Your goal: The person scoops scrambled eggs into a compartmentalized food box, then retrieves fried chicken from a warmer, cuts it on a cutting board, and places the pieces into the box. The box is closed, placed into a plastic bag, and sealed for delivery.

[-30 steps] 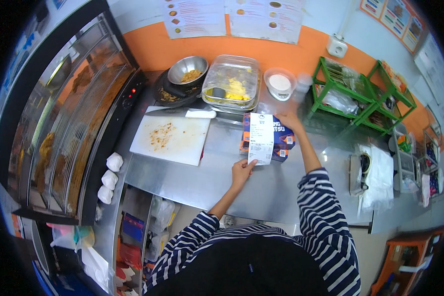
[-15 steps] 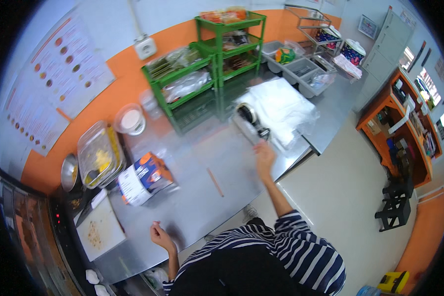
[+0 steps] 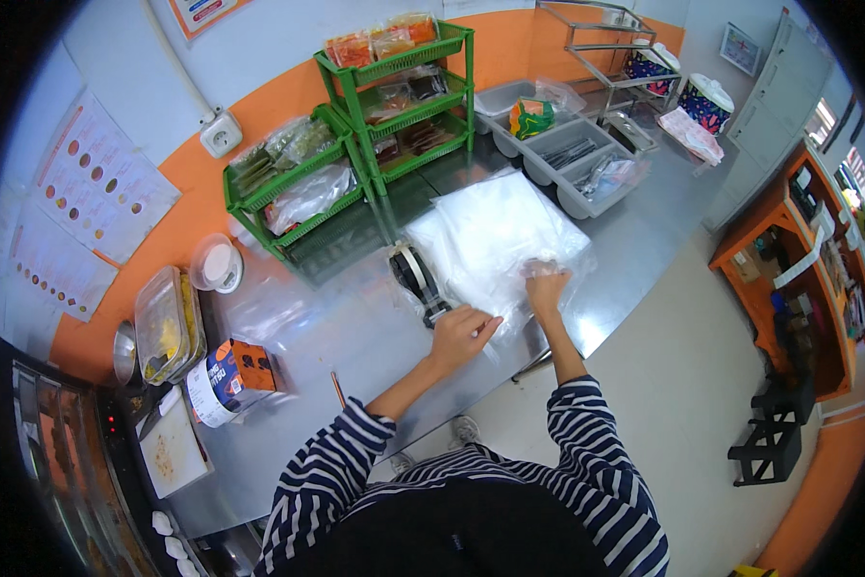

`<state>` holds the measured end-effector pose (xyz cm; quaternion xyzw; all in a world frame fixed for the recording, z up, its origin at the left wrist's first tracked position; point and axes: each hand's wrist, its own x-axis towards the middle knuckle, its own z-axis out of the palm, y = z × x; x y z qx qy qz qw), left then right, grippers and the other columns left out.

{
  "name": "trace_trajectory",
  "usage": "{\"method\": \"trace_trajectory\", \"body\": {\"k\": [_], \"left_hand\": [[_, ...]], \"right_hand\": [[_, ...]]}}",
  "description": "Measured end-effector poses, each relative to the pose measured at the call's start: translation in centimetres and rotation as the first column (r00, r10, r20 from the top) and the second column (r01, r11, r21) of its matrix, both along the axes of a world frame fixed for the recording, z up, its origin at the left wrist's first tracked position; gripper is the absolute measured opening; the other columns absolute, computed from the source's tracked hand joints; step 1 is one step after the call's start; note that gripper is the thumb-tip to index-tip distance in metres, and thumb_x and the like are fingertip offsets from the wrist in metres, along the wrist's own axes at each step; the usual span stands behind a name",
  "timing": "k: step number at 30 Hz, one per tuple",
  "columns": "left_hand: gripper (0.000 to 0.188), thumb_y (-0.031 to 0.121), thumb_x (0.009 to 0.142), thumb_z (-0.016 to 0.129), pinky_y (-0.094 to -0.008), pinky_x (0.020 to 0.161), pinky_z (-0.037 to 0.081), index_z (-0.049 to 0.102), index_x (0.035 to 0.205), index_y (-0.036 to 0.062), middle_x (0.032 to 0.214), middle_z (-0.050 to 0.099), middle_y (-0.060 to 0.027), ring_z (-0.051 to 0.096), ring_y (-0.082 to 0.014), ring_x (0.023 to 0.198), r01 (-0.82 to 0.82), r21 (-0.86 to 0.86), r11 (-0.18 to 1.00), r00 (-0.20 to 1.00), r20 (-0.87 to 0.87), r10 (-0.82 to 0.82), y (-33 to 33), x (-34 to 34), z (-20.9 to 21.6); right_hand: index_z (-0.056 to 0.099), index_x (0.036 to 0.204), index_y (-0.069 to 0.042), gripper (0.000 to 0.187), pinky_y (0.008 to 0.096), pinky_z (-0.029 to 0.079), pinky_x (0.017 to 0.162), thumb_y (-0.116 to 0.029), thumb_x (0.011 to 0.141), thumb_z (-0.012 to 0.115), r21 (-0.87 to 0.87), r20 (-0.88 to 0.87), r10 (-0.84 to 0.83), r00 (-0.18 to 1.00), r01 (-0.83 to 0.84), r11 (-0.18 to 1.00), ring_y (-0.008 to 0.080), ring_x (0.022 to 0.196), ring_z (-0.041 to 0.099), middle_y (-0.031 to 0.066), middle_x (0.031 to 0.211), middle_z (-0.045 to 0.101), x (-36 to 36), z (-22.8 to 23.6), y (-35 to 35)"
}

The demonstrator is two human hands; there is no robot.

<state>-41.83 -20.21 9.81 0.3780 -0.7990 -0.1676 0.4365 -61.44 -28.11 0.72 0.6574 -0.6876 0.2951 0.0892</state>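
Note:
A stack of clear-white plastic bags (image 3: 495, 226) lies on the steel table ahead of me. At its near right corner, my right hand (image 3: 548, 287) has its fingers closed on the crinkled edge of a plastic bag. My left hand (image 3: 463, 335) is curled just below the stack, its fingers drawn together. What it holds, if anything, I cannot make out; loose clear film shows beside it. Touching the stack's left side is a black tape dispenser (image 3: 415, 279) with a roll in it, its near end right by my left hand.
Green tiered racks (image 3: 355, 163) with packets stand along the wall. A grey divided tray (image 3: 572, 159) holds packets and utensils. Left on the steel table (image 3: 298, 332) are a printed box (image 3: 230, 380), a glass dish (image 3: 171, 327), a round tub (image 3: 219, 263) and a cutting board (image 3: 175, 447).
I have shifted right along the table. My left hand has come over beside the tape dispenser, and my right hand has moved from the dispenser to the bag stack and taken hold of a bag edge.

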Motion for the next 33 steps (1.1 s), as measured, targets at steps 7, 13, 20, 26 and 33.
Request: {"method": "trace_trajectory", "body": {"k": [7,13,20,26,33], "left_hand": [[0.046,0.027,0.067,0.067,-0.0389,0.079,0.037,0.055,0.107,0.0072,0.119,0.043,-0.0075,0.039,-0.0261,0.106,0.103,-0.291,0.951,0.88,0.472,0.049,-6.7,-2.6,-0.1],[0.071,0.034,0.062,0.07,-0.0415,0.083,0.037,0.042,0.121,0.0047,0.122,0.04,-0.0069,0.037,-0.0283,0.108,-0.049,0.051,0.997,0.841,0.54,0.014,-8.6,-3.2,-1.4],[0.098,0.044,0.045,0.079,-0.0453,0.087,0.031,0.037,0.126,0.0084,0.129,0.024,-0.0165,0.028,-0.0353,0.111,-0.126,0.252,0.96,0.969,0.237,0.065,-7.9,-2.7,-1.9],[0.107,0.035,0.054,0.078,-0.0445,0.103,0.019,0.014,0.137,0.0147,0.139,0.01,-0.0157,0.012,-0.0318,0.129,0.511,0.527,0.679,0.853,-0.406,-0.327,-3.0,-0.4,1.6],[0.077,0.056,0.073,0.053,-0.0494,0.102,0.021,0.027,0.131,0.0137,0.134,0.03,-0.014,0.026,-0.0282,0.125,0.955,-0.036,0.293,-0.006,-0.995,-0.101,1.3,4.3,6.9]], "right_hand": [[0.064,0.068,-0.01,0.011,0.0356,0.034,0.068,-0.003,0.062,0.058,-0.228,-0.045,0.25,0.967,-0.254,0.94,0.0205,0.079,0.052,0.004,0.067,0.058,-1.9,2.0,-0.8],[0.06,0.072,-0.007,0.012,0.0346,0.038,0.062,-0.001,0.062,0.057,-0.151,-0.156,0.357,0.921,-0.379,0.913,0.0242,0.076,0.051,0.0056,0.078,0.056,-2.1,8.8,0.0],[0.045,0.087,-0.003,0.006,0.0392,0.041,0.057,-0.009,0.085,0.043,-0.235,0.228,0.331,0.916,-0.278,0.932,0.0347,0.062,0.052,0.0156,0.065,0.05,0.5,25.1,1.8],[0.044,0.093,-0.003,0.014,0.03,0.04,0.052,-0.015,0.086,0.045,-0.392,0.532,0.555,0.639,-0.395,0.831,0.0159,0.055,0.049,0.0059,0.062,0.05,1.4,35.8,2.5],[0.045,0.1,-0.007,0.019,0.0439,0.042,0.062,-0.017,0.084,0.044,-0.428,0.149,0.201,0.968,-0.12,0.896,0.0399,0.075,0.057,0.0236,0.078,0.058,2.3,32.3,-2.6]]}}
